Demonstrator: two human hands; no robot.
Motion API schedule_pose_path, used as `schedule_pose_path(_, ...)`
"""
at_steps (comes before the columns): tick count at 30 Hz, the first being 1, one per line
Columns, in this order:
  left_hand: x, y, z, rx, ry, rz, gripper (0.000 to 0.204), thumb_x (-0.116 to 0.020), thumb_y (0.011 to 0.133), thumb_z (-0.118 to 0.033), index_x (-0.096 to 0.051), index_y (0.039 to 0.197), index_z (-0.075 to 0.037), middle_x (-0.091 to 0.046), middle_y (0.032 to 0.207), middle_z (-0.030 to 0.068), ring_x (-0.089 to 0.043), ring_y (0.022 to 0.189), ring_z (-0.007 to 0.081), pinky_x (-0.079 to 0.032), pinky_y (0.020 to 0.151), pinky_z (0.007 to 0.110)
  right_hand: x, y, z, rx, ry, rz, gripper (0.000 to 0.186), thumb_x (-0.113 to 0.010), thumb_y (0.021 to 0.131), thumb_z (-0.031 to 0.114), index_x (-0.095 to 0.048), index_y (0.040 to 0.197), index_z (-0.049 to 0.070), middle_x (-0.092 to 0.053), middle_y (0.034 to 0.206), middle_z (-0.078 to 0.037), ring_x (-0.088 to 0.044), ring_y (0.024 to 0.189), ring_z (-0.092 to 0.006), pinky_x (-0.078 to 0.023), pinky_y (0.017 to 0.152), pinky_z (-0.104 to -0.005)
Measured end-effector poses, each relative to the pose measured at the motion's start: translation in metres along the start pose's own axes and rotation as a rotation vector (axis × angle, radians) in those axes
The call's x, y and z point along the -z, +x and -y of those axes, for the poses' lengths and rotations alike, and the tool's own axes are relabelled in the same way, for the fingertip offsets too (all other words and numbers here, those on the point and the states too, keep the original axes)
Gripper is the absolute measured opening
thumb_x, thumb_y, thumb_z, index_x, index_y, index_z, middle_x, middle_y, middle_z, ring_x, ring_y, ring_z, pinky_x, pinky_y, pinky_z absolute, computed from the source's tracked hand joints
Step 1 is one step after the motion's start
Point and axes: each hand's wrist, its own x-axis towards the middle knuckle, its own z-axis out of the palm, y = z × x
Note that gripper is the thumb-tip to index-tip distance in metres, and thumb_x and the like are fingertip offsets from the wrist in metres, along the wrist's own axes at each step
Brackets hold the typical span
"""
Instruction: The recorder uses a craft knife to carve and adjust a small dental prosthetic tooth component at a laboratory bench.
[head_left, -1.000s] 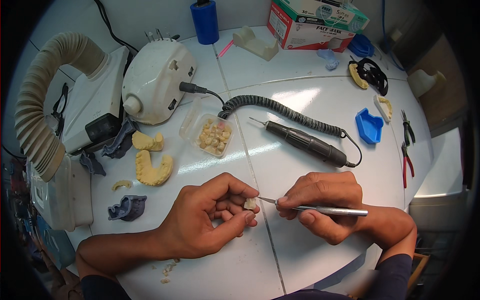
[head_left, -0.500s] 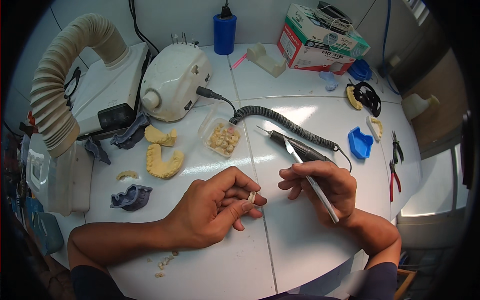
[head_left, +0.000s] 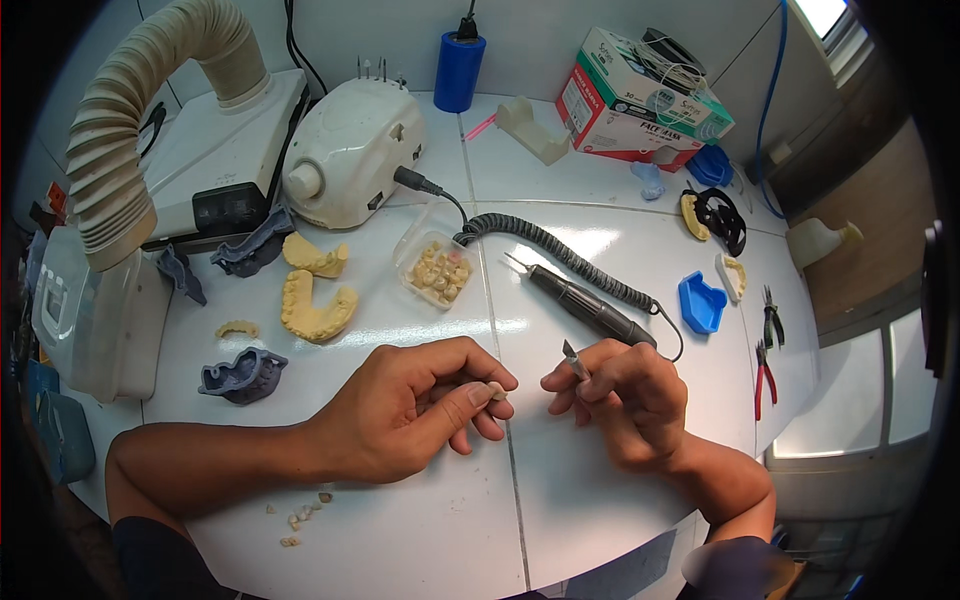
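Between the thumb and fingers of my left hand [head_left: 400, 415] is a small cream-coloured tooth [head_left: 497, 392], partly hidden by the fingertips. My right hand [head_left: 640, 400] is closed around a metal craft knife [head_left: 578, 367]. The knife's blade points up and to the left, apart from the tooth, and most of its handle is hidden in the hand. Beyond both hands, a clear plastic box [head_left: 408, 285] holds several similar teeth [head_left: 440, 273]. Loose tooth-coloured pieces [head_left: 300, 517] lie near my left forearm.
A black handpiece [head_left: 590, 305] on a coiled cord lies beyond my right hand, wired to a white control unit [head_left: 345, 160]. Yellow dental casts [head_left: 315, 310] and a grey mould [head_left: 243, 376] sit at left, near a ribbed hose [head_left: 110, 150]. Red-handled pliers [head_left: 765, 380] lie at right.
The right hand has turned the knife and curled its fingers round the handle, which lay across a looser hand before. The left hand has tilted the tooth. The view has shifted slightly.
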Motion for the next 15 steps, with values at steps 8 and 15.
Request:
schedule_pose_path(8,-0.002,0.001,-0.003,0.060,-0.009,-0.039,0.022,-0.053,0.111,-0.006,-0.063,0.128,0.004,-0.072,0.114,0.0149,-0.075,0.101,0.0162,-0.060,0.075,0.024,-0.002,0.008,0.013,-0.126,-0.189,0.039,0.027,-0.066,0.097,-0.008,-0.067,0.123,-0.003,-0.073,0.096,-0.015,-0.072,0.079,-0.0178,-0.059,0.069,-0.0302)
schedule_pose_path(15,-0.003,0.001,0.000,0.007,0.001,-0.026,0.023,-0.055,0.110,-0.005,-0.060,0.130,0.004,-0.071,0.115,0.0146,-0.076,0.102,0.0166,-0.061,0.075,0.024,-0.008,0.000,0.013,-0.169,-0.055,-0.022,0.027,-0.062,0.102,-0.005,-0.062,0.129,-0.002,-0.071,0.099,-0.015,-0.071,0.074,-0.0175,-0.056,0.062,-0.0297)
